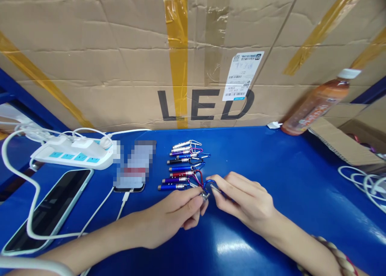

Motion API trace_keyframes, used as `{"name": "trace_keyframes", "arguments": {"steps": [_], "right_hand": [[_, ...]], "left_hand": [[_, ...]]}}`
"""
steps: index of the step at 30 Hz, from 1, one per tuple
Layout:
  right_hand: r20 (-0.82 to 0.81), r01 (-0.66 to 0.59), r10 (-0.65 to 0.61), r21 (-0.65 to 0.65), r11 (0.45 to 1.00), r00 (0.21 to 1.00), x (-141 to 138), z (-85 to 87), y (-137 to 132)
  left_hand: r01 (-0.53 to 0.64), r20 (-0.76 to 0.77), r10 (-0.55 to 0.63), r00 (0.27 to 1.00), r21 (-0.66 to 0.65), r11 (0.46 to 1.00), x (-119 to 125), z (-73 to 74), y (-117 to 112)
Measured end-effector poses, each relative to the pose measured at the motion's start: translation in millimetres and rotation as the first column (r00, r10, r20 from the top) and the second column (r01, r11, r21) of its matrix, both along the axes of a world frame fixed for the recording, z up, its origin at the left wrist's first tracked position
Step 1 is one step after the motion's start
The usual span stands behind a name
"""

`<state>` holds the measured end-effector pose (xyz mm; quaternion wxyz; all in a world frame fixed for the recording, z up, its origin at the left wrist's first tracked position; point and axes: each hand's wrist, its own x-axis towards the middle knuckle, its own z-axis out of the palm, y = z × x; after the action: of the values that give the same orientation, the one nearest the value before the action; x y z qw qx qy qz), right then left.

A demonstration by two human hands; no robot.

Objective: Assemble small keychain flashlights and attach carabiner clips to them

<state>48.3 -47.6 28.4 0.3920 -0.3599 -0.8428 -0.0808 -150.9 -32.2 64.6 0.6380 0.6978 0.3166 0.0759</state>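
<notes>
My left hand [185, 209] is closed, thumb and fingers pinching a small silver metal part [205, 196] that is mostly hidden. Between my right hand's [245, 197] thumb and forefinger is a blue carabiner clip [209, 182], its curved end pointing toward the left fingertips. Whether the clip and the silver part are joined, I cannot tell. Just beyond the hands lies a column of several slim keychain flashlights with carabiners. Among them are a silver one [181, 144], a black one [177, 161], a red one [181, 174] and a blue one [171, 187] nearest my left hand.
On the left are a white power strip [104, 159] with plugs and cables, a charging phone [129, 189] and a dark-screened phone [51, 207]. A large cardboard box [120, 66] stands behind the blue table [241, 159]. A drink bottle [319, 103] leans at right, near coiled white cable [366, 183].
</notes>
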Motion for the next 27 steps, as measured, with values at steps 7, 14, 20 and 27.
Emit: {"name": "trace_keyframes", "arguments": {"steps": [7, 14, 20, 27], "right_hand": [[-0.003, -0.072, 0.072, -0.087, 0.994, 0.997, 0, 0.0, -1], [-0.065, -0.089, 0.081, -0.131, 0.987, 0.995, -2, 3.6, 2], [0.271, -0.103, 0.204, -0.345, 0.933, 0.941, 4, 7.2, 7], [0.358, -0.068, 0.292, -0.524, 0.849, 0.887, 0, 4.1, 6]], "left_hand": [[0.02, 0.056, -0.018, 0.998, -0.037, 0.999, 1, 1.1, -2], [-0.031, 0.09, 0.029, 0.995, 0.02, 0.999, -2, 6.8, 4], [0.209, -0.43, -0.039, 0.902, 0.356, 0.911, -18, 10.9, 15], [0.343, -0.551, 0.031, 0.834, 0.562, 0.753, -18, -5.6, 15]]}}
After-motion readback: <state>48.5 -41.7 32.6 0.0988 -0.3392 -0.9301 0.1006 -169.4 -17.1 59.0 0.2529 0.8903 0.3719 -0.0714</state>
